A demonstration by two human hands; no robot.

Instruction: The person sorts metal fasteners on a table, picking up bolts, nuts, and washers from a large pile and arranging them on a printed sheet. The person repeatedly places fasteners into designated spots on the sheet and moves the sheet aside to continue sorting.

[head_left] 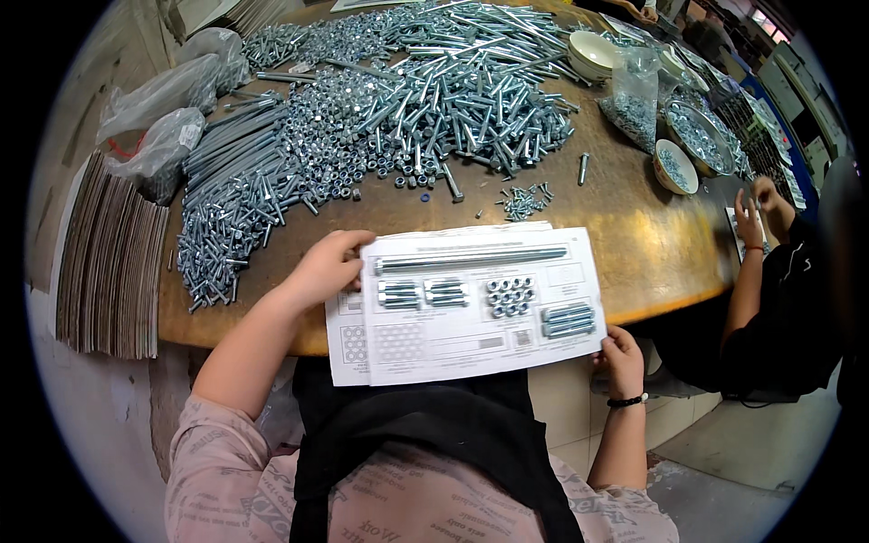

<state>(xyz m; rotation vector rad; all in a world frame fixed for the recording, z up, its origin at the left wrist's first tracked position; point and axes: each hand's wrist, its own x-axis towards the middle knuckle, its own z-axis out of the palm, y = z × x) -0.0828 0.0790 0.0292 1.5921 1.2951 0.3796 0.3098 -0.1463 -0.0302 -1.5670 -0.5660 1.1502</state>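
My left hand (pixel 328 268) is closed on the upper left edge of a white printed hardware card (pixel 471 348). The fingers of my right hand (pixel 622 360) pinch its lower right corner. On the card lie a long threaded rod (pixel 471 260), two groups of short bolts (pixel 398 294), a block of nuts (pixel 510 297) and a bundle of longer bolts (pixel 568 319). I cannot tell how they are fixed to it. Another printed card (pixel 346 348) shows beneath, shifted to the left. Both overhang the table's near edge.
Heaped bolts (pixel 471 118) and nuts (pixel 326 118) cover the wooden table (pixel 670 262). Small screws (pixel 525 203) lie beyond the card. Stacked cardboard (pixel 113 262) and plastic bags (pixel 167 149) are at left. Bowls (pixel 674 167) and a co-worker's hands (pixel 756 213) are at right.
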